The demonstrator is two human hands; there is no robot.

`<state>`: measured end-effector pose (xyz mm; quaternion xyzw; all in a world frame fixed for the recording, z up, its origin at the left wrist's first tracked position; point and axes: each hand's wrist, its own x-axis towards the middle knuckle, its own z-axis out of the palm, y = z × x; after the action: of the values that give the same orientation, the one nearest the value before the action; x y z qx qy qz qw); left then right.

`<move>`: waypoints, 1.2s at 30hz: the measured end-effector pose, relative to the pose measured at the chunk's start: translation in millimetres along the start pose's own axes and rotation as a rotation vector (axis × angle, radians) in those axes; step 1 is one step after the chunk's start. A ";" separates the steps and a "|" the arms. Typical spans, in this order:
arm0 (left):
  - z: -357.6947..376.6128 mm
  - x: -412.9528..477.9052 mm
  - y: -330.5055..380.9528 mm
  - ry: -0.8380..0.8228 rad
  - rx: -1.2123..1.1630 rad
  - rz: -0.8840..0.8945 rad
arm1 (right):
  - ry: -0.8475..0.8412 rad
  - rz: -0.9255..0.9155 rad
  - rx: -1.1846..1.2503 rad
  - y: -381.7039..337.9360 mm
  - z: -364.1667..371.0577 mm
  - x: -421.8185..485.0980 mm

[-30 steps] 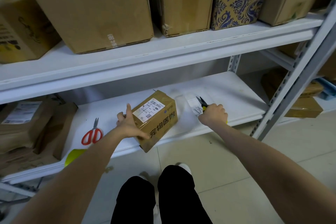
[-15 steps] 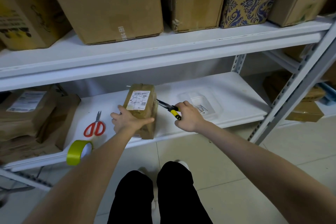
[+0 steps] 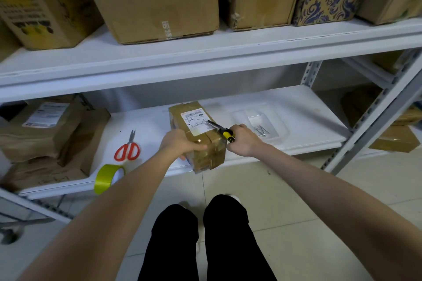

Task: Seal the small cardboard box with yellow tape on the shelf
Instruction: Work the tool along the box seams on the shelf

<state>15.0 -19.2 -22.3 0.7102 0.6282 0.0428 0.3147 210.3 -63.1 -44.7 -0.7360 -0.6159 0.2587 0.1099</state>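
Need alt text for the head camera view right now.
The left hand steadies a small cardboard box on the lower shelf while the right hand points a yellow-handled tool at its top. Tape roll and scissors lie left.

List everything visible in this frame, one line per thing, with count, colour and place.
small box: 1, brown with white label, front edge of lower shelf
cutter: 1, yellow and black handle, over the small box
scissors: 1, red handles, lower shelf, left of the small box
tape roll: 1, yellow, shelf front, left
clear tray: 1, holds small metal pieces, right
paper parcels: several, brown, far left
big boxes: several, brown, one blue-patterned, upper shelf
left hand: on the small box
right hand: holds the cutter
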 end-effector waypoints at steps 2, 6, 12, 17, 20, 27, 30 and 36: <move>-2.9 -2.6 4.7 -0.139 0.013 -0.015 | 0.016 0.028 0.028 0.2 -1.8 4.0; -24.1 1.2 13.6 -0.253 0.241 -0.054 | 0.014 0.025 0.028 -1.8 -3.0 6.0; -27.6 18.8 25.2 0.080 0.908 0.277 | 0.004 0.002 0.040 -1.9 -4.5 8.9; -22.4 43.6 27.9 -0.210 1.054 0.465 | 0.050 0.013 0.004 11.9 -10.6 4.0; -20.0 48.0 29.6 -0.285 1.018 0.487 | 0.058 0.032 -0.021 26.5 -14.3 0.0; -13.4 54.2 30.6 -0.113 0.791 0.432 | 0.075 -0.046 -0.015 42.7 -21.8 -2.0; -10.5 57.0 32.9 -0.084 0.739 0.370 | 0.084 -0.097 -0.125 39.8 -22.2 1.3; -14.0 58.3 34.2 -0.088 0.710 0.340 | 0.142 -0.122 -0.289 19.0 -20.7 7.6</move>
<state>50.3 39.6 -13.4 0.8700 0.4632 -0.1561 0.0644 238.0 -56.7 -38.3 -0.7218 -0.6810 0.1074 0.0618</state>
